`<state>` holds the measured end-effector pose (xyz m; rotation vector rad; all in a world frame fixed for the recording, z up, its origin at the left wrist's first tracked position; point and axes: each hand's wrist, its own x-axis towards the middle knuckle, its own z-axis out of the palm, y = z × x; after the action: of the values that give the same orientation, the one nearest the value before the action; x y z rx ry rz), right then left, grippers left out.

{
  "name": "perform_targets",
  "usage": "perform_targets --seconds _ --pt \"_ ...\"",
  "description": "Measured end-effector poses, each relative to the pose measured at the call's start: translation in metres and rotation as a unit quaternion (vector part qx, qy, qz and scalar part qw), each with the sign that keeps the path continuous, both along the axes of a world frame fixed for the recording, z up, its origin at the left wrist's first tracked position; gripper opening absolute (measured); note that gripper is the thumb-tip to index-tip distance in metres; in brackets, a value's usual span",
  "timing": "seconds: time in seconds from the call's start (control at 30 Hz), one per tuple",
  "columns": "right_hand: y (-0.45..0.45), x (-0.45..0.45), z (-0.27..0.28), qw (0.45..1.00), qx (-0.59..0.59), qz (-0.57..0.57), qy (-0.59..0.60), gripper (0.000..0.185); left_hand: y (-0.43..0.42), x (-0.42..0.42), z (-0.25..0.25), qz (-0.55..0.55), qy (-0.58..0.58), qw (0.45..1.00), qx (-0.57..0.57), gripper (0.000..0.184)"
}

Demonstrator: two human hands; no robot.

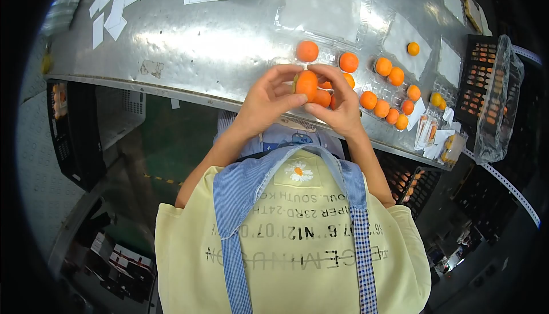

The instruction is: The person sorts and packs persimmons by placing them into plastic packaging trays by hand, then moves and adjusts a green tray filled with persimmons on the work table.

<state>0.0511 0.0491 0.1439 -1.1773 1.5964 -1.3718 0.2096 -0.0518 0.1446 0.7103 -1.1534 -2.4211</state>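
Observation:
Between the fingertips of my left hand [267, 98] is a smooth, round orange fruit [306, 84] with a greenish edge on its left side. My right hand [342, 107] curls around its other side, thumb and fingertips against the fruit. Both hands are closed on it, just over the front edge of the metal table [200, 51]. More orange fruits sit directly behind and below the fingers, partly hidden. One loose-looking fruit [307, 51] lies just beyond my fingertips, in a clear plastic tray [329, 42].
Several fruits [381, 107] sit in clear trays to the right. White paper slips [117, 5] lie at far left, printed cards [426, 131] at the right corner. Black crates [480, 79] with plastic film [498, 102] stand at right, another dark crate [71, 125] at left below the table.

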Motion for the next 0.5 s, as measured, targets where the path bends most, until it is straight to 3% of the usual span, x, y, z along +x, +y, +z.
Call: perform_targets --seconds 0.13,0.27,0.5 --pt "0.002 0.005 -0.003 0.976 0.048 -0.049 -0.208 0.038 0.001 0.002 0.003 0.025 -0.010 0.995 -0.092 0.054" --pt "0.007 0.000 -0.011 0.949 0.136 -0.015 -0.283 0.036 0.001 0.005 -0.001 0.022 -0.058 0.963 -0.263 0.057" --pt "0.004 0.004 -0.004 0.931 0.158 0.020 -0.328 0.050 0.000 0.006 0.000 0.010 -0.078 0.933 -0.352 0.063"
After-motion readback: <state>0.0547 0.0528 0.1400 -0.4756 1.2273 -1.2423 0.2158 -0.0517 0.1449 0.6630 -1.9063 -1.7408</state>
